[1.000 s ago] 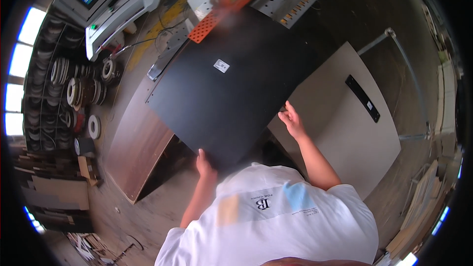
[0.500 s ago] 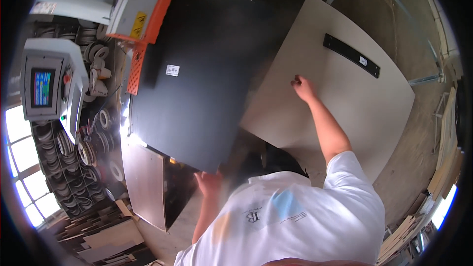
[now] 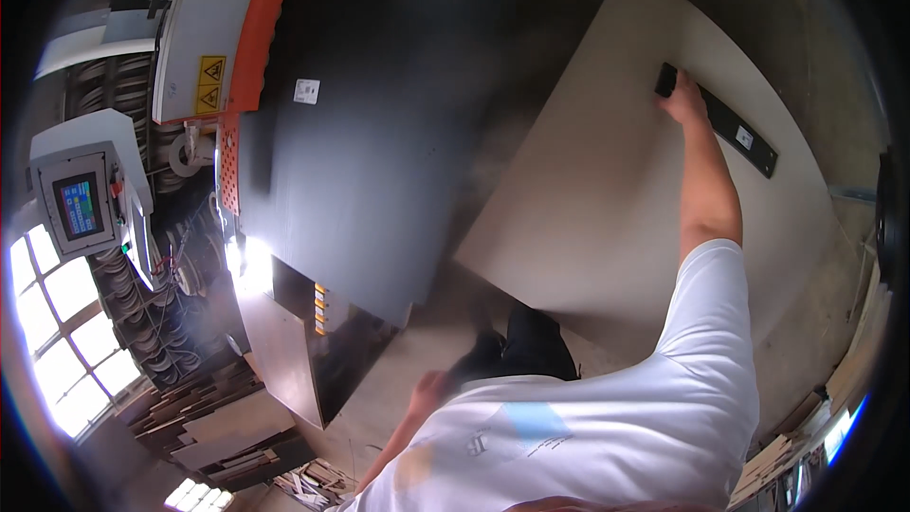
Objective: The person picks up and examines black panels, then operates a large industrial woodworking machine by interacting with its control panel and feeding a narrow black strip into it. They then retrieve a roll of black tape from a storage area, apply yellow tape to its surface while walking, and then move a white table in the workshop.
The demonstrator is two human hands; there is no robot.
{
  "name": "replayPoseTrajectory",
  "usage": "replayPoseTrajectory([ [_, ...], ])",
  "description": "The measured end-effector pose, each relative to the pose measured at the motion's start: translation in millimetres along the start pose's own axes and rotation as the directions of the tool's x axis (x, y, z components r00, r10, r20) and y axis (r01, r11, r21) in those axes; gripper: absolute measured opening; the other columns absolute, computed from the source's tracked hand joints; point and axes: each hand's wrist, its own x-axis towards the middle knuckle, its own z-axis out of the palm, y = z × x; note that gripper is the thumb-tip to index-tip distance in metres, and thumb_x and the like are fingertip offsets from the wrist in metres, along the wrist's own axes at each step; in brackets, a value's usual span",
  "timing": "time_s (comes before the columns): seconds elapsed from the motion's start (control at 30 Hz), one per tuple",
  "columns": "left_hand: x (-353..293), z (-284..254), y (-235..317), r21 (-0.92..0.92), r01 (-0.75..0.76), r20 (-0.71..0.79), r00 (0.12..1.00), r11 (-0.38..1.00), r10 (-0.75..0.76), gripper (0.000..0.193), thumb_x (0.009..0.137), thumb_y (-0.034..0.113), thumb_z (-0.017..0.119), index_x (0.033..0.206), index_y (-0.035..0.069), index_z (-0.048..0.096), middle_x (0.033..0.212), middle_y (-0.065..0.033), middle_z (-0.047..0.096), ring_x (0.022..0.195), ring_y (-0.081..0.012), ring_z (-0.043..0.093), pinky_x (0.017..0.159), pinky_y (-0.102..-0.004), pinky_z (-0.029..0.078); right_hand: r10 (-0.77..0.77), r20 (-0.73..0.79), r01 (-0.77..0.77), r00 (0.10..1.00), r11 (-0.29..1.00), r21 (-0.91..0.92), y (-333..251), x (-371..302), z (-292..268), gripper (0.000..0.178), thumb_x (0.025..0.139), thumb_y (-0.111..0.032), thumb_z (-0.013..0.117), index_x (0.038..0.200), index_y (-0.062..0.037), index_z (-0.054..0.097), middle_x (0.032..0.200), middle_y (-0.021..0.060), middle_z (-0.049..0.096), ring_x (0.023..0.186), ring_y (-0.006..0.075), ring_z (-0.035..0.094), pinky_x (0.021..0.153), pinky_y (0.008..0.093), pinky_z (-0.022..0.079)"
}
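My right hand [image 3: 684, 100] reaches out to the far right, its fingers round the upper-left end of a narrow black panel strip [image 3: 730, 126] with a small white label. The strip lies on a large pale grey board [image 3: 588, 161], whose surface passes under my forearm. My left hand [image 3: 431, 390] hangs by my waist, away from any board; its fingers are too blurred to read. Left of centre, a large dark grey panel [image 3: 351, 180] with a white label [image 3: 306, 91] lies along the side of an orange and grey machine [image 3: 270, 14].
A control screen [image 3: 81, 204] stands at the left, before racks of rolled edging [image 3: 137, 294]. Below the dark panel stands a brown board [image 3: 284, 346] near a bright light. Offcuts [image 3: 209, 436] pile up at lower left; more boards [image 3: 777, 441] lean at lower right.
My right hand has moved farther out and right, onto the end of the black strip. My left hand has left the dark panel's near edge and drawn back to my waist.
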Motion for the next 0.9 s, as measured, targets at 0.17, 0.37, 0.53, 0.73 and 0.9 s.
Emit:
replayPoseTrajectory([
  [0.17,9,21,15,0.181,-0.110,0.130,0.988,0.977,0.087,0.032,0.102,0.031,0.062,0.125,0.009,0.064,0.120,-0.0121,0.066,0.107,-0.0295,0.066,0.091,-0.0395,0.055,-0.005,-0.009,0.003,1.000,0.976,-0.217,-36,-25,-9,0.095,0.072,-0.041,0.090,0.151,-0.0164,0.042,0.152,0.0103,0.044,0.139,0.0346,0.045,0.105,0.0481,0.051],
  [0.37,17,30,44,-0.009,-0.220,0.121,0.968,0.975,0.219,0.030,0.104,0.031,0.062,0.115,0.004,0.067,0.094,-0.0025,0.067,0.084,-0.0113,0.060,0.076,-0.0278,0.050,-0.148,0.251,0.251,0.957,0.856,-0.451,-67,-127,-2,0.098,0.064,-0.063,0.087,0.147,-0.0245,0.051,0.146,0.0089,0.050,0.139,0.0325,0.043,0.116,0.0551,0.034],
  [0.53,25,2,47,-0.295,-0.086,0.147,0.980,0.952,0.134,0.030,0.105,0.029,0.059,0.121,0.004,0.066,0.096,-0.0055,0.069,0.089,-0.0140,0.065,0.079,-0.0314,0.055,-0.342,0.322,0.404,0.883,0.902,-0.150,-104,-268,47,0.080,0.062,-0.045,0.086,0.132,-0.0216,0.057,0.140,0.0093,0.057,0.134,0.0329,0.049,0.120,0.0527,0.030],
  [0.73,45,-23,25,-0.163,-0.255,0.110,0.955,0.953,0.274,0.035,0.103,0.031,0.062,0.125,0.003,0.067,0.111,-0.0084,0.072,0.098,-0.0153,0.067,0.087,-0.0312,0.054,-0.557,-0.021,0.540,0.830,0.795,0.275,-187,-390,-55,0.073,0.059,-0.041,0.088,0.122,-0.0130,0.063,0.121,0.0100,0.069,0.114,0.0334,0.064,0.106,0.0467,0.048],
  [0.9,39,-59,48,-0.192,-0.424,0.140,0.881,0.885,0.453,0.023,0.104,0.025,0.062,0.112,0.004,0.068,0.095,-0.0034,0.070,0.088,-0.0131,0.065,0.081,-0.0301,0.055,-0.424,-0.273,0.503,0.863,0.678,0.536,-217,-458,-152,0.076,0.061,-0.032,0.091,0.126,-0.0081,0.060,0.115,0.0086,0.070,0.108,0.0262,0.068,0.098,0.0405,0.054],
])
